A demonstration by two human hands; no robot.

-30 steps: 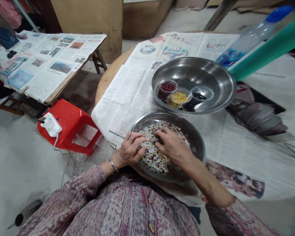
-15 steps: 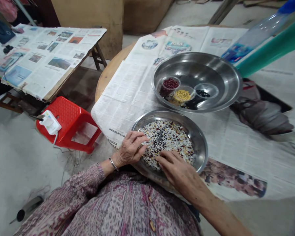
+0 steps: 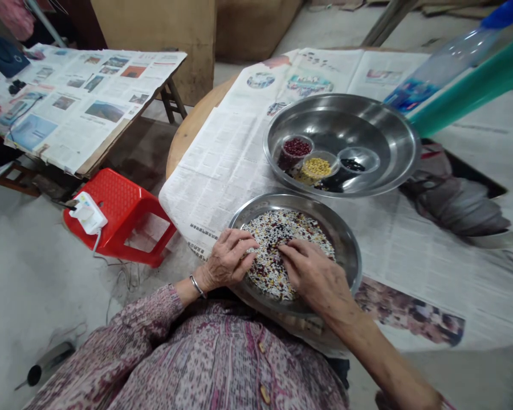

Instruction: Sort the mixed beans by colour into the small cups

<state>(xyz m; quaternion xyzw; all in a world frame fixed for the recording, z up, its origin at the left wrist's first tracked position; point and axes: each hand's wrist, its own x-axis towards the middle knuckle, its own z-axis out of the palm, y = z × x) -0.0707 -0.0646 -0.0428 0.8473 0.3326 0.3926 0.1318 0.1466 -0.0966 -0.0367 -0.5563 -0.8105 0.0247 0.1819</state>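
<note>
A shallow steel basin [image 3: 351, 250] holds a spread layer of mixed grains [image 3: 273, 225], mostly white with black, dark red and yellow bits. My left hand [image 3: 228, 256] rests at the basin's left rim, fingers loosely bent and the thumb apart from them; nothing shows in it. Over the middle of the grains, my right hand [image 3: 318, 273] points down with thumb and fingertips pinched together. What lies between those fingertips is too small to make out. Behind, a larger steel bowl [image 3: 376, 114] contains small clear cups of red beans [image 3: 297, 147], yellow beans [image 3: 317, 167] and black beans [image 3: 353, 164].
Newspaper [image 3: 222, 148] covers the round table. A plastic bottle [image 3: 436, 74], a green tube-like object [image 3: 474, 85] and a grey cloth-like bundle [image 3: 461, 205] are at the right. Left of the table stands a red stool [image 3: 119, 193] bearing a white power strip [image 3: 89, 213].
My right hand has moved up and away from me, from the near part of the grains to their middle, its fingertips now pinched. My left hand has stayed at the rim.
</note>
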